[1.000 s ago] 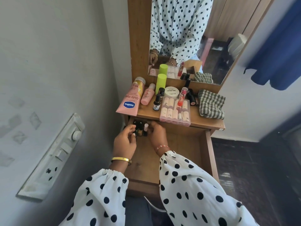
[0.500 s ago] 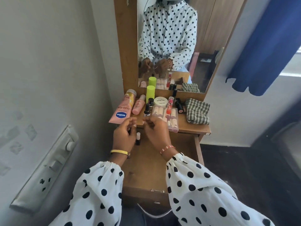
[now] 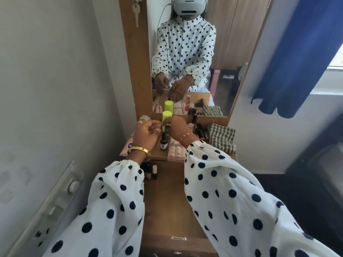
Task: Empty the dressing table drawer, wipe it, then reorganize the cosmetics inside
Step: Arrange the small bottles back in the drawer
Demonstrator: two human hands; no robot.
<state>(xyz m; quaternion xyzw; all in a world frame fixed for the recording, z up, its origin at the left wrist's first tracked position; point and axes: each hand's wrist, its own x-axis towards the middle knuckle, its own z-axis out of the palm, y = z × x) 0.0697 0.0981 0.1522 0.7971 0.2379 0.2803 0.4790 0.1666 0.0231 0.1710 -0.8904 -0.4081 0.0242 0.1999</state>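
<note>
The wooden drawer [image 3: 167,204] stands pulled out below me, its floor mostly bare. A few small nail polish bottles [image 3: 153,173] remain at its back left corner. Both hands are up over the tabletop [image 3: 157,156]. My left hand [image 3: 146,136] is curled around something small, mostly hidden by the fingers. My right hand [image 3: 176,127] pinches a small dark bottle [image 3: 167,129] beside the lime green tube [image 3: 166,116]. A dark dropper bottle [image 3: 163,143] stands just below the two hands.
On the tabletop lie a pink Vaseline tube [image 3: 128,147], a pink case of small pots [image 3: 175,151], dark lipsticks [image 3: 199,129] and a checked cloth [image 3: 221,139]. The mirror [image 3: 228,52] rises behind. A wall with a switchboard [image 3: 61,197] is close on the left.
Both hands rose out of the drawer's back corner and moved to the tabletop, carrying small bottles. The camera tilted up, so more of the mirror shows.
</note>
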